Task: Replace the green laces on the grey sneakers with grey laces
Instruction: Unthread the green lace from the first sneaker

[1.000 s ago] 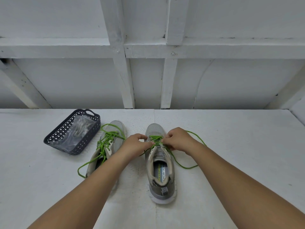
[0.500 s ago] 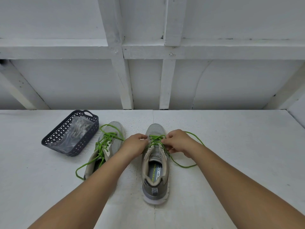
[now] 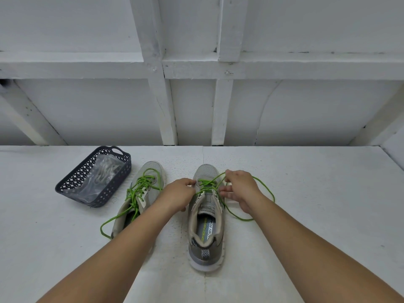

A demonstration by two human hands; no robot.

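Observation:
Two grey sneakers stand toe-away on the white surface. The right sneaker has its green lace partly loosened, with a long loop trailing to the right. My left hand grips that sneaker's left side near the eyelets. My right hand pinches a strand of the green lace and lifts it out to the right of the upper eyelets. The left sneaker keeps its green lace threaded, one loose end curling toward me. My left forearm covers part of that shoe.
A dark perforated basket sits at the back left and holds a clear plastic bag of grey laces. A white panelled wall with beams rises just behind the surface.
My right hand has moved right and away from the eyelets, drawing a green strand out with it. The left hand stays on the sneaker's side.

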